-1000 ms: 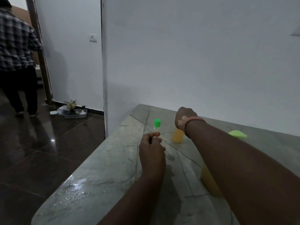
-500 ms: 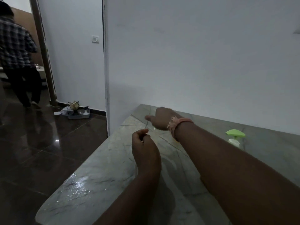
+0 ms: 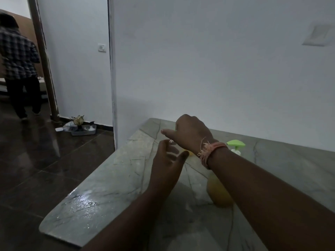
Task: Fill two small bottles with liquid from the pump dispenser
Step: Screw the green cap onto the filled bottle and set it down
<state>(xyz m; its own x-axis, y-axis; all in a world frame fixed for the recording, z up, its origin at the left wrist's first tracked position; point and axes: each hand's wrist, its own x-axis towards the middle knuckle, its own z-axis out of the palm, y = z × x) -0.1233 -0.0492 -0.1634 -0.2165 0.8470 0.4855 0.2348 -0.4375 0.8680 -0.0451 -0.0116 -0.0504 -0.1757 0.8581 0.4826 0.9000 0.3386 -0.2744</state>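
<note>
Left hand [image 3: 167,160] hangs over the marble counter [image 3: 101,189] with its fingers loosely spread and lightly curved, gripping nothing; something clear and blurred shows between its fingertips and thumb, too faint to name. Nearer than this hand, off to its left, a wet glossy patch [image 3: 81,203] shines on the counter's rounded end. To its right and nearer, a yellow-orange bottle [image 3: 217,192] stands on the counter, most of it hidden under the right forearm, so its top cannot be seen. Just beyond the left thumb, a small spot of yellow [image 3: 186,153] peeks out beneath the right wrist; what it belongs to cannot be told.

Right hand [image 3: 190,133] reaches across just past the left one, thumb stretched out to the left and fingers curled away from the camera; a sliver of green shows at them, but whether they grip it cannot be told. A frayed pink thread band [image 3: 210,151] circles its wrist. Behind that wrist, to its right, the pump dispenser [image 3: 235,144] shows only its green head and pale neck, the body blocked by the arm.

Far left of both hands, across the dark tiled floor [image 3: 36,160], a tray with a lotus-shaped holder [image 3: 79,124] sits by the wall, and a person in a checked shirt [image 3: 18,57] stands in the doorway.
</note>
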